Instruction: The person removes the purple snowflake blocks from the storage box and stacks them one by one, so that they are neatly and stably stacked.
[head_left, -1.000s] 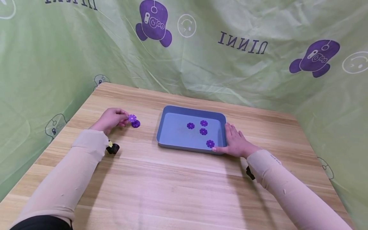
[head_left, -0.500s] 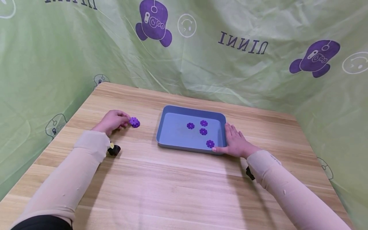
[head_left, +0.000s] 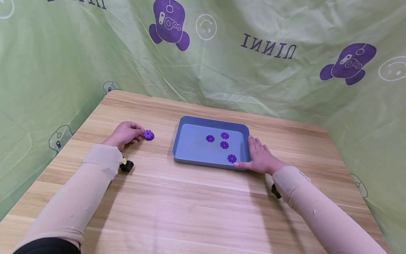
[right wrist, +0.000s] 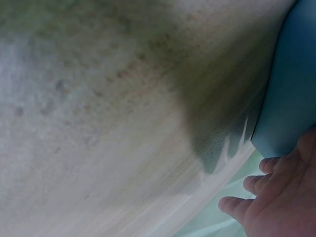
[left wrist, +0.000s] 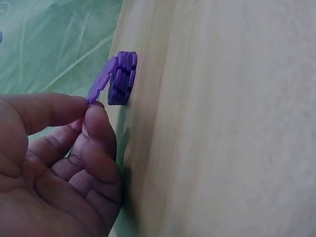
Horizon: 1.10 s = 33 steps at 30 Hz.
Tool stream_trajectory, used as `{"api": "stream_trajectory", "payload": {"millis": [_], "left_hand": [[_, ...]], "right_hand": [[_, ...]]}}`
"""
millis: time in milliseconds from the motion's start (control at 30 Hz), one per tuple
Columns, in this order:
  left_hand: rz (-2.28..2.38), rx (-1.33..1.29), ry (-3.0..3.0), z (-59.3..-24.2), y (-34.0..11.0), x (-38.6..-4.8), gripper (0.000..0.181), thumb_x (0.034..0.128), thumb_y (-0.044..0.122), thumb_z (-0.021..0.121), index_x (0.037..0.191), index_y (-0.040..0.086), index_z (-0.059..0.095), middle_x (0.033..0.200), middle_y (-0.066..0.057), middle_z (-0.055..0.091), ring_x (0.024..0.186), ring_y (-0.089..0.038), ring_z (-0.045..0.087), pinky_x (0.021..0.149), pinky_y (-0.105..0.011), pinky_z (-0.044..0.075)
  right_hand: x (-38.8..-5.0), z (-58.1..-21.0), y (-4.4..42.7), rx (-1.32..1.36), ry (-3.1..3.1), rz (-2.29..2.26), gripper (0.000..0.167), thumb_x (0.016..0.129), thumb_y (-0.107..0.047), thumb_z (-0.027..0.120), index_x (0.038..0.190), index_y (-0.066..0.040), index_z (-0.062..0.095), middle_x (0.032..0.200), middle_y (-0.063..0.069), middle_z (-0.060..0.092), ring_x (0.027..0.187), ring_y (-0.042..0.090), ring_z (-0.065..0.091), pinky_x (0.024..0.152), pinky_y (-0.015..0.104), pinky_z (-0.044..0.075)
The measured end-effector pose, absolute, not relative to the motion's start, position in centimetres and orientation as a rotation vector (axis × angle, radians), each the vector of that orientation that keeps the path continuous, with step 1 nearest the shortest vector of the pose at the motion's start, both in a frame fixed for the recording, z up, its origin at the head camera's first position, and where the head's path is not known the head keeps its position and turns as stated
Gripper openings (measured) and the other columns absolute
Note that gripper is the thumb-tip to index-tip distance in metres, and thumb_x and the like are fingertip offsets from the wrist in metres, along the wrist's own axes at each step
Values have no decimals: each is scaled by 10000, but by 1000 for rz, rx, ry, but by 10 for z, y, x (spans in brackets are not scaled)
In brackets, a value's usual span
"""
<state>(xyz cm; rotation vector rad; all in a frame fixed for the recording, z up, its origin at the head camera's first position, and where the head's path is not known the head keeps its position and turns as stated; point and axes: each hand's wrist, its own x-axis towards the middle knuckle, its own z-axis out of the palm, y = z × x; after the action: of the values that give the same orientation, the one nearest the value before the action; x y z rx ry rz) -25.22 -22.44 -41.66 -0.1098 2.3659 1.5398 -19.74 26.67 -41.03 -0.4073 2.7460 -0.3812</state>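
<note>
My left hand (head_left: 126,134) pinches a purple snowflake disc (left wrist: 102,80) by its edge, between thumb and index finger. That disc leans, tilted, against the top of a short stack of purple discs (left wrist: 124,81) on the table; in the head view it covers most of the stack. My right hand (head_left: 262,157) rests against the right side of a blue-grey tray (head_left: 203,163), fingers straight along the outside and thumb at the front rim. Inside the tray, toward its right half, several more purple discs (head_left: 224,145) lie flat and apart.
Wood-grain table (head_left: 196,211) surrounds the tray and stack. A green printed cloth (head_left: 222,84) hangs behind and at both sides. Black wrist-worn devices (head_left: 127,165) sit under both sleeves, close above the table.
The left hand has lowered the pinched disc slightly, down and to the right, from above the stack onto it. My right hand and the tray have stayed put.
</note>
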Motion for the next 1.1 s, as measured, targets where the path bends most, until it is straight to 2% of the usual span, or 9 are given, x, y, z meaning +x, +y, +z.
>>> {"api": "stream_trajectory", "payload": {"millis": [467,1100], "left_hand": [[1442,-116,2440,-420,-222,-253,238,1059,70,520,1187,-122,576,871,-56,617,739,-120,546,611,-222,489],[1459,-102,2461,-419,-214,-253,194,1050,36,519,1153,-119,572,854,-67,590,706,-115,532,590,-214,485]], "right_hand": [[-197,-411,266,-399,2733,-392,1294,881,-725,634,1565,150,-30,1650,347,-29,1517,522,-17,1202,654,31],[-198,-412,266,-396,2737,-377,1295,877,-729,635,1567,148,-23,1653,344,-18,1518,522,-7,1200,659,47]]}}
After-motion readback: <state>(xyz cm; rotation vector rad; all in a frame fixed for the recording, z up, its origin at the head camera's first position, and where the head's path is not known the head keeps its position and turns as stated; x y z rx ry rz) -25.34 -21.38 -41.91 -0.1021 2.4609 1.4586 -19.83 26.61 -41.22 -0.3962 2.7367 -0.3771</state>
